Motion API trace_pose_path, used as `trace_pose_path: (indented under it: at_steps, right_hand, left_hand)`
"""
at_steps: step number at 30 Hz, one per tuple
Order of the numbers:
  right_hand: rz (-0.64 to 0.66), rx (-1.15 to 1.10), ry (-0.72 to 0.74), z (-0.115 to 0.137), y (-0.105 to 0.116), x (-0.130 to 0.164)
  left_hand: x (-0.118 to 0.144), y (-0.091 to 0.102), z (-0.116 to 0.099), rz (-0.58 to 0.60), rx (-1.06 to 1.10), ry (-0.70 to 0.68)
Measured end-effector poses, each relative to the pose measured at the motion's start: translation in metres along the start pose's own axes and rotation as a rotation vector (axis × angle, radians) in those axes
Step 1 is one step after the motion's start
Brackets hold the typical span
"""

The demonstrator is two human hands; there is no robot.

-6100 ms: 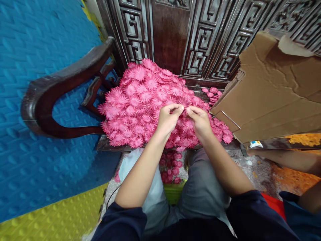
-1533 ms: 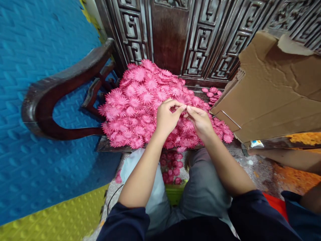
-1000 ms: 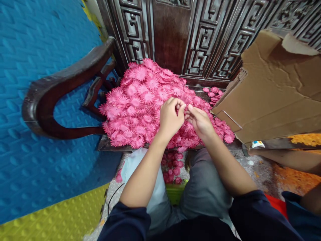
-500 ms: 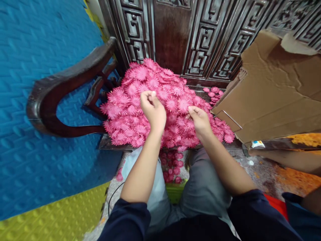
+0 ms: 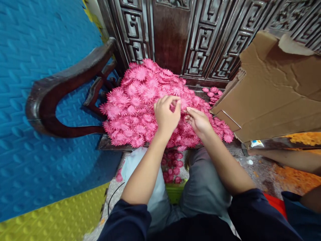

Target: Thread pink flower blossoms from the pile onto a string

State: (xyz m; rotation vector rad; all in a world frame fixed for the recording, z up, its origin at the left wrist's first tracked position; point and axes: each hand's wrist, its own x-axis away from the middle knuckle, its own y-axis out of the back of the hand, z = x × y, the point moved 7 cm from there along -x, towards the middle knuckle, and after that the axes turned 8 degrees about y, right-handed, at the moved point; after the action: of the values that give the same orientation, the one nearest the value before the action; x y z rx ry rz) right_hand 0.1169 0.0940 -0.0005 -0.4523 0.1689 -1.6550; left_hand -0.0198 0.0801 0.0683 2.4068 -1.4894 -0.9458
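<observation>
Pink paper flowers (image 5: 135, 100), one heap, daisy-shaped with fringed petals, piled on a dark wooden chair seat (image 5: 107, 144) straight ahead of both hands and spreading under them

Head view, single entry:

Left hand (image 5: 165, 115): over the middle of the heap, fingers curled, thumb and forefinger pressed together just above the petals; whether a flower is caught between them cannot be told. Bare forearm runs back to a dark blue sleeve (image 5: 125, 221)

Right hand (image 5: 199, 120): just beside the left hand, fingertips nearly meeting it, fingers drawn together and pointing at the left thumb; resting on the flowers; what it pinches, if anything, is hidden among the petals

Beyond the hands: carved dark wooden panel (image 5: 200, 40), upright, behind the heap

Left of the left hand: curved wooden armrest (image 5: 62, 87); past it, blue foam matting (image 5: 37, 50), and nearer the body a yellow foam mat (image 5: 55, 221)

Right of the right hand: torn cardboard sheet (image 5: 273, 87), tilted, its lower edge close to the heap; a thin wire loop (image 5: 227, 117) along that edge; a few loose flowers in the gap behind it

Below the hands: grey trouser leg (image 5: 203, 187); more pink flowers in a green container (image 5: 173, 194) between the knees; white bag (image 5: 155, 190) beside it

Far right: another person's bare forearm (image 5: 286, 159), orange material (image 5: 304, 139) above it
</observation>
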Motion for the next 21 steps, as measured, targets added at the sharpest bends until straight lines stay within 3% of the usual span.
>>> trace_pose_path:
  at_steps: [5, 10, 16, 21]
  right_hand:
    - [0.062, 0.011, 0.038, 0.003, 0.000, -0.004]
    - [0.136, 0.015, 0.087, 0.006, -0.002, -0.006]
    - [0.195, -0.032, 0.163, 0.011, -0.008, -0.004]
    - [0.217, -0.028, 0.220, 0.016, -0.008, -0.004]
  left_hand:
    - [0.006, -0.012, -0.005, 0.110, -0.044, -0.050]
    - [0.001, -0.013, 0.002, 0.154, 0.151, 0.013]
    - [-0.002, -0.015, 0.010, 0.232, 0.481, 0.198]
    - [-0.002, -0.014, 0.009, 0.259, 0.531, 0.160]
